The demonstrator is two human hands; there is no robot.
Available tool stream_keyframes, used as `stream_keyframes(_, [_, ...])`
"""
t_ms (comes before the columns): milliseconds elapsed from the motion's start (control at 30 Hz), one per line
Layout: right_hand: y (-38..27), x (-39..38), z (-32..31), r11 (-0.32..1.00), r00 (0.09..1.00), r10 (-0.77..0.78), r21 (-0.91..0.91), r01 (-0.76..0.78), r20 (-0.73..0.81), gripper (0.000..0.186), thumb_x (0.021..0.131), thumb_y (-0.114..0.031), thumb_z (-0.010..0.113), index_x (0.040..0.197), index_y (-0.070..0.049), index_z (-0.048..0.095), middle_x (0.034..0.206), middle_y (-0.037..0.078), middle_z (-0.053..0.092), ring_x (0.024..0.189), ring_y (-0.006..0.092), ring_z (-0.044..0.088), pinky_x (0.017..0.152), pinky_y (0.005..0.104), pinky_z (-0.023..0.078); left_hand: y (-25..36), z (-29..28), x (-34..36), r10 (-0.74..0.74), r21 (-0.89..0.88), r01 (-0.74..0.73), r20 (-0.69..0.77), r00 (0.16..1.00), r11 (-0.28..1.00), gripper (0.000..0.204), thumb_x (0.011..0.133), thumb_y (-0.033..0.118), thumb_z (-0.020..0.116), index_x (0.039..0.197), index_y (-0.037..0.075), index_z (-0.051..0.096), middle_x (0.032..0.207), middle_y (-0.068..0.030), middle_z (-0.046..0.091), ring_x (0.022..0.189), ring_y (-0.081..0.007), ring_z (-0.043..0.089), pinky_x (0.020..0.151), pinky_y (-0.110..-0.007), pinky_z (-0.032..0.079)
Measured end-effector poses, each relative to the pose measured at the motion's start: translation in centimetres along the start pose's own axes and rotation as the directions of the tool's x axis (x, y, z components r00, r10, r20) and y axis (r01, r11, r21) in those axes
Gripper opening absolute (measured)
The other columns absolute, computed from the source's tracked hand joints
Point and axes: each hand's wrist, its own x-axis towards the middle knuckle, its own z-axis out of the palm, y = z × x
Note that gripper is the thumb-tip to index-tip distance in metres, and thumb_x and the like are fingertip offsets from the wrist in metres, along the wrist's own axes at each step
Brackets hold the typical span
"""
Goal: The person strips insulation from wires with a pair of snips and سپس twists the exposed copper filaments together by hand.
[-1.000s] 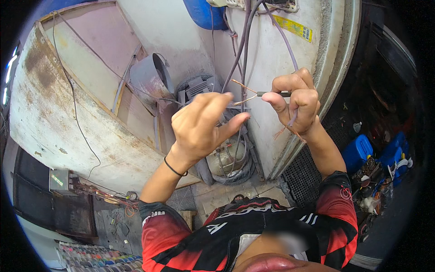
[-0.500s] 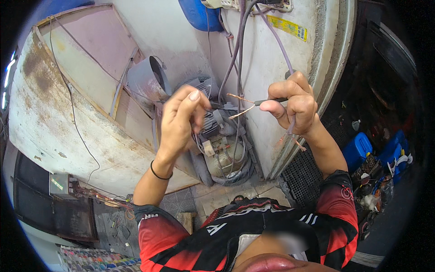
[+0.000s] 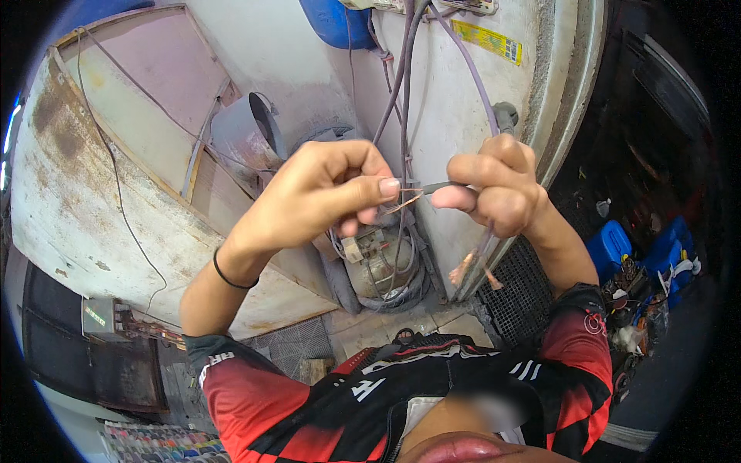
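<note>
Flr [image 3: 351, 328], pt tiled, w/ blk grid mat [image 3: 526, 270], blue containers [image 3: 607, 246]

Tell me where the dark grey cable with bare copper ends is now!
In the head view, the dark grey cable is just right of centre, gripped in the right hand, its bare copper wires pointing toward the left hand.

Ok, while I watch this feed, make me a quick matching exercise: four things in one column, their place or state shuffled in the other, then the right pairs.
Things:
1. Left hand
2. Right hand
3. Wristband
4. Yellow label

Place or state:
A. Stuck on the white wall
B. Closed around the dark cable
C. Black, around the left wrist
D. At the bare copper wires by the cable's end

Pairs: 1-D, 2-B, 3-C, 4-A
</note>
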Motion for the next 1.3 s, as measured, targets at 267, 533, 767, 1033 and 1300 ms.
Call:
stream_keyframes(267, [0.6,-0.4,0.5,0.999,1.000,-0.024,0.045,0.025,-0.020,0.040,0.072,-0.016,0.077,0.074,-0.010,0.038,0.081,0.007,0.065,0.056,0.0169,0.046,0.044,0.0262,0.037,-1.7,-3.6,0.7,0.106,0.063,-0.100,-0.102,0.989,0.993,0.025,0.092,0.028,0.062,0.085,0.004,0.062,0.064,0.0012,0.055,0.051,-0.0060,0.046,0.045,-0.021,0.034])
stream_keyframes(533, [0.6,0.0,-0.1,0.984,0.995,0.102,0.144,-0.101,0.000,0.043,0.078,-0.016,0.078,0.084,-0.011,0.035,0.077,0.008,0.065,0.058,0.0181,0.045,0.048,0.0280,0.036,-1.7,-3.2,1.7,0.852,0.745,-0.655,0.418,0.316,-0.123,0.028,0.073,0.004,0.077,0.099,0.002,0.064,0.084,-0.0087,0.066,0.062,-0.0184,0.063,0.049,-0.027,0.048])
stream_keyframes(767, [0.0,-0.3,0.1,0.939,0.972,0.237,0.254,-0.232,0.014,0.047,0.078,-0.020,0.078,0.074,-0.013,0.031,0.079,0.006,0.064,0.062,0.0192,0.042,0.054,0.0304,0.036,-1.5,-2.4,1.5,0.803,0.720,-0.566,0.574,0.161,-0.402,0.023,0.071,0.004,0.073,0.093,0.004,0.067,0.079,-0.0057,0.065,0.060,-0.0145,0.060,0.046,-0.025,0.043])
stream_keyframes(1033, [1.0,0.0,-0.9,0.993,0.993,-0.117,0.017,0.117,0.010,0.040,0.070,-0.016,0.079,0.064,-0.009,0.040,0.079,0.006,0.065,0.057,0.0161,0.046,0.045,0.0259,0.038,0.0,-0.6,0.6,-0.099,-0.267,0.154,0.207,0.973,0.951,0.024,0.092,0.023,0.060,0.081,0.002,0.061,0.060,0.0044,0.049,0.054,-0.0031,0.041,0.047,-0.020,0.030])
stream_keyframes(1300, [1.1,0.3,-1.2,0.986,0.999,0.037,0.160,-0.039,0.014,0.040,0.073,-0.012,0.080,0.084,-0.008,0.041,0.078,0.009,0.065,0.056,0.0177,0.047,0.044,0.0277,0.036,-1.1,-1.2,0.0,0.731,0.624,-0.531,-0.096,0.676,0.573,0.021,0.080,0.017,0.075,0.093,0.003,0.065,0.072,-0.0009,0.059,0.057,-0.0083,0.054,0.050,-0.023,0.041])
